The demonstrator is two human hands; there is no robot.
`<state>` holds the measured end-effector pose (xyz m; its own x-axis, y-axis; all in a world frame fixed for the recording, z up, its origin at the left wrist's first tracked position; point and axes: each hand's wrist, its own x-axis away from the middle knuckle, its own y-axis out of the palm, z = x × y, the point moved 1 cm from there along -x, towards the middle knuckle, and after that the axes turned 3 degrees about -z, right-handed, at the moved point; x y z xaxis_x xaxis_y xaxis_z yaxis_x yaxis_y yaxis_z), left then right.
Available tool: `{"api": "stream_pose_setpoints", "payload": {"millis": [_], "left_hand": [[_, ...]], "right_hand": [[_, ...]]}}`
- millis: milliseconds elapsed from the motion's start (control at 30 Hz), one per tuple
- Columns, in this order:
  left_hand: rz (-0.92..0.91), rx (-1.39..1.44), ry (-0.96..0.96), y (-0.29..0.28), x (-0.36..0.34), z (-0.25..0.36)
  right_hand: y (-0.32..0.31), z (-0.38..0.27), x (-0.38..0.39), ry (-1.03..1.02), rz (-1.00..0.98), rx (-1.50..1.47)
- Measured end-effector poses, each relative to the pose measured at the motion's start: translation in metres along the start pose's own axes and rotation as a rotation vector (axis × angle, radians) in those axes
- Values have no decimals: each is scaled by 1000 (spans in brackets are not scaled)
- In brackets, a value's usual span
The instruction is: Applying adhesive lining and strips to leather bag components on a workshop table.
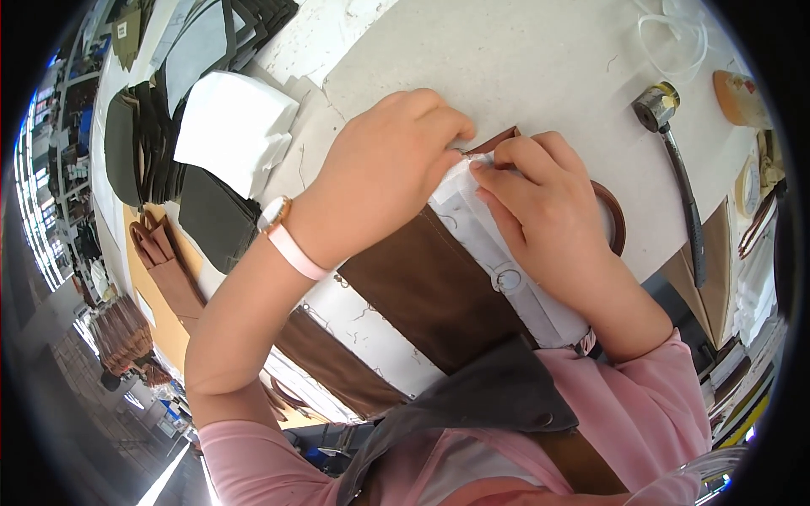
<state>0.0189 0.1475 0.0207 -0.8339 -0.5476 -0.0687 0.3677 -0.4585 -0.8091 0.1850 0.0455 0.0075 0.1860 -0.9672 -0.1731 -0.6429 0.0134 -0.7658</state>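
A brown bag piece (434,287) with a white lining strip (494,232) lies across the table in front of me. A metal ring (507,279) sits on the white strip, and a brown handle (611,218) curves out beyond its right side. At the strip's far end, my left hand (401,160) is closed with fingertips pinching the white wrapping. Beside it, my right hand (544,202) also pinches the same white wrapping, thumb and forefinger together. What lies under the fingertips is hidden.
A hammer (679,177) with a black handle lies at the right, near an amber container (739,98) and a tape roll (747,185). Dark cut pieces (139,152) and white sheets (232,131) are stacked at the left. Brown straps (169,261) lie below them.
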Motion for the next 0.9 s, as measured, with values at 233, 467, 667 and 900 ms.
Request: {"api": "stream_pose_setpoints", "payload": {"millis": [233, 467, 667, 900], "left_hand": [[-184, 49, -101, -3, -4, -1], [-44, -53, -105, 7, 1, 10], [45, -97, -54, 15, 8, 9], [-118, 365, -336, 7, 10, 2]], "right_hand": [[1, 0, 1, 2, -9, -9], [-3, -1, -1, -1, -12, -26], [-5, -1, -2, 8, -47, -12], [-4, -1, -1, 7, -49, -11]]}}
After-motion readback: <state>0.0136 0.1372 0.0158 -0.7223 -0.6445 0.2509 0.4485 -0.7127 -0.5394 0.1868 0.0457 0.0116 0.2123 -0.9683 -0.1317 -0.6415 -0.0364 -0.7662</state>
